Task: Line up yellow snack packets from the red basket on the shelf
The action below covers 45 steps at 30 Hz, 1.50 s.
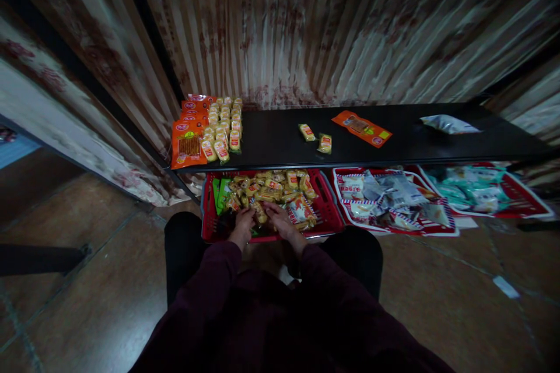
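Both hands are low over a red basket (pixel 326 210) heaped with small yellow wrapped snack cakes (pixel 273 185). My left hand (pixel 244 224) has its fingers curled in at one side of a wrapped snack cake (pixel 259 213). From the other side my right hand (pixel 280 220) closes on that same cake, so it sits between the two hands. A larger red-and-white snack bag (pixel 301 211) lies beside my right hand. Green packets (pixel 221 195) stick up at the basket's left end.
Above the basket runs a black shelf (pixel 271 148). Its left end carries rows of snack cakes (pixel 224 128) and orange packets (pixel 189 143). Two loose cakes, an orange packet (pixel 362 128) and a silvery bag (pixel 448 125) lie farther right. More baskets (pixel 455 227) of packets stand right.
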{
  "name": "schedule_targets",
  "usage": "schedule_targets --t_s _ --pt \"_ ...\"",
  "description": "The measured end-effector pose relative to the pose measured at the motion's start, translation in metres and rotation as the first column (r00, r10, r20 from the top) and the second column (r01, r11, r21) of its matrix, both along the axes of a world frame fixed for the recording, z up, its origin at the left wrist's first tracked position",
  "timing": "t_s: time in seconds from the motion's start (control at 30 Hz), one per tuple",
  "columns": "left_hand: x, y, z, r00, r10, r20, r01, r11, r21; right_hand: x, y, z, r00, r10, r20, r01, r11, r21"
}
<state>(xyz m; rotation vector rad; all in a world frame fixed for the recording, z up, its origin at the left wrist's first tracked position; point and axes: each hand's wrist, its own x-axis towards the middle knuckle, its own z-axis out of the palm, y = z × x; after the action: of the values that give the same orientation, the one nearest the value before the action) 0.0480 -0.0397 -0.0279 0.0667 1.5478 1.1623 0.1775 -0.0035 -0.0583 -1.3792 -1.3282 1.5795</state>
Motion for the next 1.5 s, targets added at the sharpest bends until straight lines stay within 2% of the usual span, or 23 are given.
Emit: schedule_targets --t_s 0.1,0.5,0.9,1.13,1.27,1.5 --pt "-0.001 0.000 -0.001 0.996 0.053 0.067 -0.055 0.998 0.021 -0.001 -0.001 0.003 0.995 -0.034 -0.097 0.020 0.990 -0.141" --pt "-0.005 0.000 -0.010 0.974 0.126 0.190 -0.142 0.987 0.070 -0.004 -0.004 0.004 0.978 -0.105 -0.177 0.059 0.966 -0.250" --pt "-0.008 -0.002 -0.013 0.956 0.141 0.258 -0.175 0.978 0.114 -0.005 -0.004 0.006 0.973 -0.098 -0.211 0.031 0.953 -0.300" --pt "-0.010 -0.002 -0.015 0.950 0.129 0.286 -0.172 0.976 0.132 -0.006 -0.005 0.011 0.967 -0.075 -0.242 0.004 0.960 -0.280" --pt "-0.010 -0.001 -0.014 0.952 0.129 0.278 -0.171 0.977 0.130 -0.006 -0.007 0.016 0.953 -0.044 -0.299 -0.030 0.971 -0.236" --pt "-0.009 0.000 -0.010 0.967 0.129 0.219 -0.156 0.981 0.113 -0.007 -0.006 0.012 0.956 -0.091 -0.280 0.021 0.970 -0.241"
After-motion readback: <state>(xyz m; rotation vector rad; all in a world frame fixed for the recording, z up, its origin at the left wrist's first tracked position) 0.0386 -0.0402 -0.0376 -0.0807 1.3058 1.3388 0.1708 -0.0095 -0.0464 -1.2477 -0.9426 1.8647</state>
